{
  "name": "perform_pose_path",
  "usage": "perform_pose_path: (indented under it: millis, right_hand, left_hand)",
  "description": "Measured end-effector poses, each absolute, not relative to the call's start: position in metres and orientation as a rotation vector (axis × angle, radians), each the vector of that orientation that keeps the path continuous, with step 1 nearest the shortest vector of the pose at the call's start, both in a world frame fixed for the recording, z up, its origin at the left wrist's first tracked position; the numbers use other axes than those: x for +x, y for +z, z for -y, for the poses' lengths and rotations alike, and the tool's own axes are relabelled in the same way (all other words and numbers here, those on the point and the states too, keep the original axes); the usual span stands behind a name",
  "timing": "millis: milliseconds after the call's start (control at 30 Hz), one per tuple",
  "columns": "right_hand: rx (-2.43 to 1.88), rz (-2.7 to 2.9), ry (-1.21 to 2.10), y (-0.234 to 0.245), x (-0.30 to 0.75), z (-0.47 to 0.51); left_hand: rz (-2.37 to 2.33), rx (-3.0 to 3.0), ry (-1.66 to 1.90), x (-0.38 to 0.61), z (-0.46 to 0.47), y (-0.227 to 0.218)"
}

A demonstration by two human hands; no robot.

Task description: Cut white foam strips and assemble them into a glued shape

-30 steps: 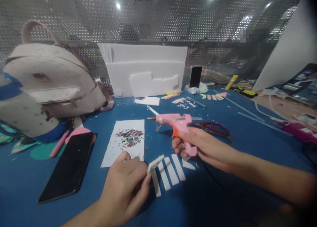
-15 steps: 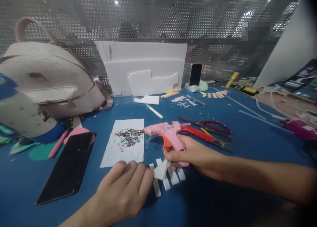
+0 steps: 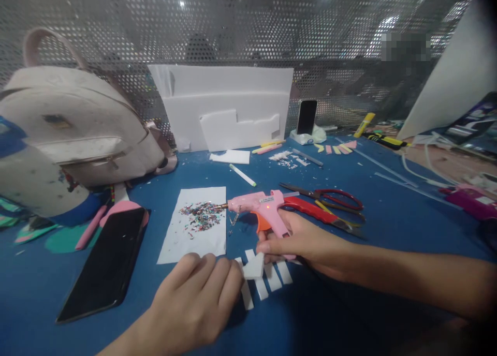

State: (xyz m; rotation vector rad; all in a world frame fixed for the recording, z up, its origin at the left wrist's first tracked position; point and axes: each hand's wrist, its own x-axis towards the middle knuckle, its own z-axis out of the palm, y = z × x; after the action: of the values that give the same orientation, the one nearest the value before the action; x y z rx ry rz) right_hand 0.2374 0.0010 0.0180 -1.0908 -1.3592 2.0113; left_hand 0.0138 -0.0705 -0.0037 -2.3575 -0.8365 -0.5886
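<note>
Hands [image 3: 194, 299] partly hiding glue gun [image 3: 254, 203] and white piece [image 3: 254, 267], bottle [image 3: 41, 180] cut off

In view are one pink glue gun [image 3: 272, 206], four white strips [image 3: 273, 279], one hand-held white piece [image 3: 254, 267], two phones [image 3: 104, 263] [image 3: 306, 118], one pair of scissors [image 3: 315, 194], one pair of pliers [image 3: 308, 209], one backpack [image 3: 89, 107], one bottle [image 3: 46, 185] and one green-tipped pen [image 3: 243, 175]

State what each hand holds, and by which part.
Left hand: a white piece, by its left end. Right hand: the pink glue gun, by its handle.

Dim and hazy, with dark right corners
</note>
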Motion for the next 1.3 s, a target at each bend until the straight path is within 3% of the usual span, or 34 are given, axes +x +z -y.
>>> perform_pose_path:
  millis: [533,867,1133,1300]
  right_hand:
    - [-1.207,1.417,1.862,0.016,0.234,0.000]
    - [-1.168,1.488,1.719,0.007,0.234,0.001]
    - [-1.264,1.552,1.472,0.018,0.241,0.000]
    - [-1.068,1.681,1.298,0.012,0.255,-0.001]
  left_hand:
    - [0.996,-2.504,-0.797,0.019,0.064,0.001]
    - [1.848,-2.873,-0.984,0.022,0.069,-0.005]
    - [2.281,-2.762,-1.479,0.019,0.066,-0.013]
    - [2.337,-2.541,-1.766,0.013,0.063,-0.016]
